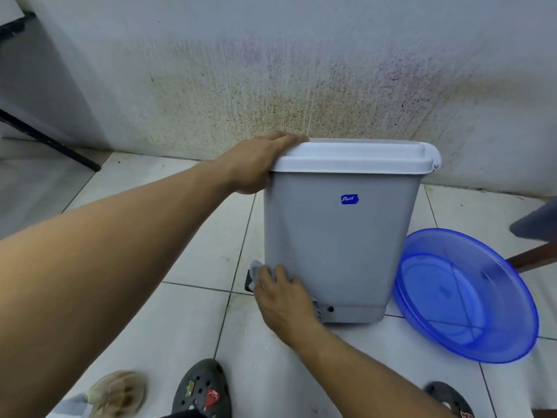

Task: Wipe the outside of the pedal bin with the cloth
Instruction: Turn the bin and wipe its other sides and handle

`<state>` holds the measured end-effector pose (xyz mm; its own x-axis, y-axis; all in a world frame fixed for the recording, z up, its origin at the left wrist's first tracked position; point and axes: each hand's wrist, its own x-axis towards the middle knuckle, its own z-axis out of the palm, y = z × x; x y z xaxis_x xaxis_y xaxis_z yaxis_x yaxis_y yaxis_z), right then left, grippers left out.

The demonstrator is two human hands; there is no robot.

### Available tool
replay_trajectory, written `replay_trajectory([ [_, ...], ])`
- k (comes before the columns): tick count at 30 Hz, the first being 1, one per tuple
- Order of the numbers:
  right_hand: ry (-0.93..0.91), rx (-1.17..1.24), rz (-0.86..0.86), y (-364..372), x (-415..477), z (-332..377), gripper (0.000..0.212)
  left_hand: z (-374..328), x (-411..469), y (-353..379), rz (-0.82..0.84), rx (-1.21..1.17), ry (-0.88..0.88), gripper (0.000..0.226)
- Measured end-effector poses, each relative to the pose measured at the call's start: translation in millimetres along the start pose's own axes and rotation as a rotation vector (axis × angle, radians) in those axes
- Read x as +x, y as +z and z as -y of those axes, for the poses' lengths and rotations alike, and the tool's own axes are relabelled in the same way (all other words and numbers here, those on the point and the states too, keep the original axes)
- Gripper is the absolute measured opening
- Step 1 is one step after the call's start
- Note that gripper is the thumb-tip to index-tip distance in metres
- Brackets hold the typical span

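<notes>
A grey pedal bin (337, 236) with a white lid (355, 156) stands on the tiled floor against a stained wall, a blue sticker on its side. My left hand (256, 164) grips the lid's left corner, fingers curled over the top edge. My right hand (283, 297) presses a small light cloth (257, 271) against the bin's lower left corner, just above the black pedal (249, 282). Most of the cloth is hidden under my fingers.
A blue plastic basin (464, 297) leans on the floor right of the bin. My dark clogs (200, 390) are at the bottom. A black leg (48, 140) slants at the left; a brown wooden leg (533, 257) and grey fabric sit at the right edge.
</notes>
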<state>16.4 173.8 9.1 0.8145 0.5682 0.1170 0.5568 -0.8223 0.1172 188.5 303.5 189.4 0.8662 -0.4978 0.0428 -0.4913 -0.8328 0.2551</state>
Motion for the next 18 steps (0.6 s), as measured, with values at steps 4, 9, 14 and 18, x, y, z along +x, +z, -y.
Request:
replay_trajectory([
  [4, -0.122, -0.035, 0.122, 32, -31, 4, 0.017, 3, 0, 1, -0.015, 0.001, 0.013, 0.087],
  [9, -0.208, 0.008, -0.019, 45, -67, -34, 0.021, 5, 1, 3, -0.032, 0.008, 0.030, 0.087],
  [14, -0.227, -0.034, -0.021, 52, -109, -84, 0.015, 6, 0, 4, -0.033, 0.010, 0.041, 0.087],
  [18, -0.149, -0.062, 0.036, 49, -143, -124, 0.015, 6, 0, 4, -0.038, 0.020, 0.041, 0.088],
])
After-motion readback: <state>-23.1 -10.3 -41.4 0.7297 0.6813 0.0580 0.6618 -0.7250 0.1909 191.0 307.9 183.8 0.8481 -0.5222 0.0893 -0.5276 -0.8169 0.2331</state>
